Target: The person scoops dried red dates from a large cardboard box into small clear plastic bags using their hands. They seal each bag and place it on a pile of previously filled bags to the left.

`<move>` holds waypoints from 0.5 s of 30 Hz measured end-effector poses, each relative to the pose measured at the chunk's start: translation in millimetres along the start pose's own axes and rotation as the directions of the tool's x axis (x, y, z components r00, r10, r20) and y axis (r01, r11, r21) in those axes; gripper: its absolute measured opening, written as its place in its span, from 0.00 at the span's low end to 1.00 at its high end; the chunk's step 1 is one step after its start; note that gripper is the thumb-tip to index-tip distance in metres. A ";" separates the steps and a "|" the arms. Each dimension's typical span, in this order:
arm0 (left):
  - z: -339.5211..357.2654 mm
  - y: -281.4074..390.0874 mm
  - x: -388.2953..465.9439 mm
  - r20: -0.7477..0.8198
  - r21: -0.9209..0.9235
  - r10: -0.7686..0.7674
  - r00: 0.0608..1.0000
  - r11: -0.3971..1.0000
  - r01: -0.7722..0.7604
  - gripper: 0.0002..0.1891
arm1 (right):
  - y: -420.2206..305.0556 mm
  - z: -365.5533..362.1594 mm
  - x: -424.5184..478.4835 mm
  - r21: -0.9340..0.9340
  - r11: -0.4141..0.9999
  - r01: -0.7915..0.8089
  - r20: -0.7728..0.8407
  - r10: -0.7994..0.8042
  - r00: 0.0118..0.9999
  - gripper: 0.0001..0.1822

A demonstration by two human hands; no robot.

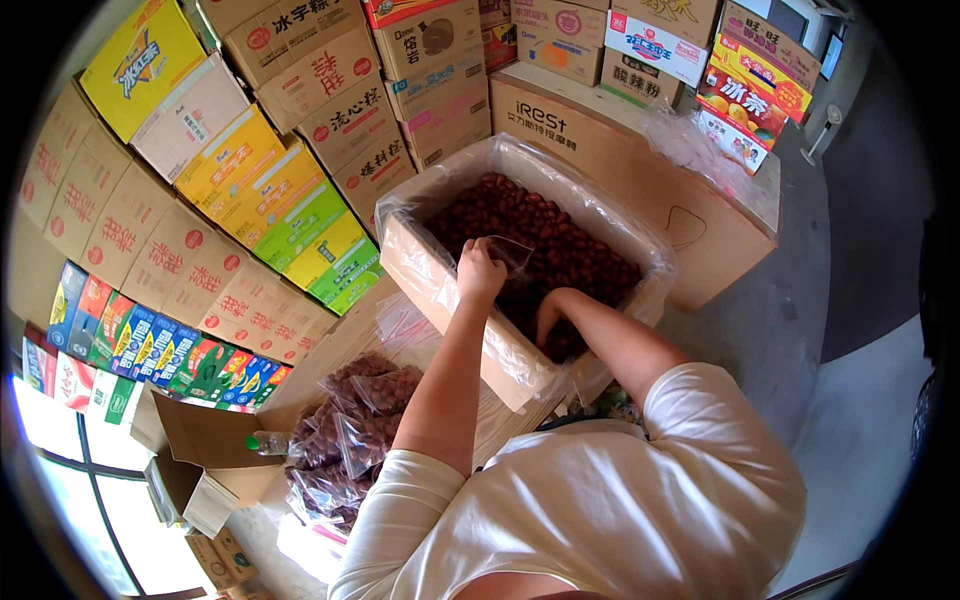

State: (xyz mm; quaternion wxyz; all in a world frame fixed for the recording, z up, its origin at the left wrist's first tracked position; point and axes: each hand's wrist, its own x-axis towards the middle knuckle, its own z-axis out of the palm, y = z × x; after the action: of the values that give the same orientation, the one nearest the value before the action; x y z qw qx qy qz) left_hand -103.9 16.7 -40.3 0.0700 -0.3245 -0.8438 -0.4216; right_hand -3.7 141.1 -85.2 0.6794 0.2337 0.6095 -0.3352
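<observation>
A large cardboard box (414, 271) lined with clear plastic film (611, 206) stands before me, holding a deep layer of dark red dried dates, likely jujubes (517, 206). Over its near left part, my left hand (481, 271) grips the edge of a small clear plastic bag (514, 253). How much the bag holds is hard to see. My right hand (551, 319) reaches down into the dates at the near side of the box. Its fingers are hidden, so their grip does not show.
Filled clear bags of dates (352, 431) lie piled on the wooden table (491, 420) at left. Flat plastic bags (409, 322) lie beside the box. A green-capped bottle (268, 442) and an open carton (217, 439) are farther left. Stacked cartons (315, 90) and a long carton (600, 142) stand behind.
</observation>
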 end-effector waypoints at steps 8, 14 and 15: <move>-1.2 4.6 1.4 -0.008 -0.006 0.037 0.999 0.999 -0.038 0.20 | 5.6 -24.0 34.7 -0.089 0.996 0.024 0.171 -0.009 0.985 0.08; -3.6 -3.5 0.6 -0.016 -0.028 0.072 0.997 0.997 -0.072 0.22 | -2.8 -2.9 -37.5 -0.350 0.879 0.325 -0.175 -0.402 0.899 0.13; -3.7 -1.9 1.6 -0.017 -0.034 0.086 0.996 0.996 -0.086 0.22 | 1.5 -8.0 -38.4 -0.382 0.847 0.370 -0.254 -0.481 0.839 0.17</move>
State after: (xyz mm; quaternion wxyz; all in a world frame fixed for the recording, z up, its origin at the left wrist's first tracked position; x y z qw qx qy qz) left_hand -106.8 13.8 -38.5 0.0890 -0.3583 -0.8210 -0.4354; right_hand -9.2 154.5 -48.7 0.4992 0.0324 0.8000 -0.3313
